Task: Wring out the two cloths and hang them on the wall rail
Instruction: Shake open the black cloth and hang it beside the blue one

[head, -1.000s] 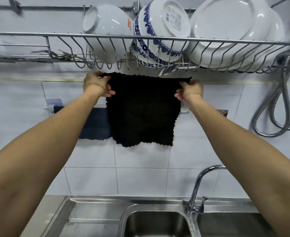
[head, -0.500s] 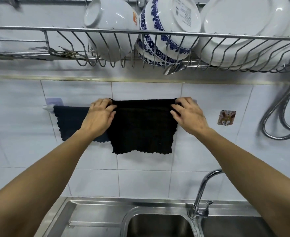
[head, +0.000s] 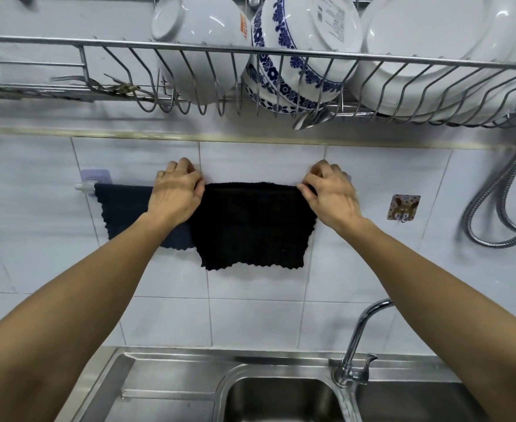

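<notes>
Hands, left hand (head: 176,194) and right hand (head: 331,194), apparently grip black cloth (head: 252,225) pinched over wall rail (head: 85,186).

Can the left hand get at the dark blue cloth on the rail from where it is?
Probably yes. The left hand lies right over the dark blue cloth, beside the black cloth, and nothing sits between them.

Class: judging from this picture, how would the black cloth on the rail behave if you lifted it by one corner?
The black cloth drapes over the rail with a wavy hem, so it is probably floppy. Freshly wrung, it may feel somewhat heavy. Its nubby weave likely grips.
</notes>
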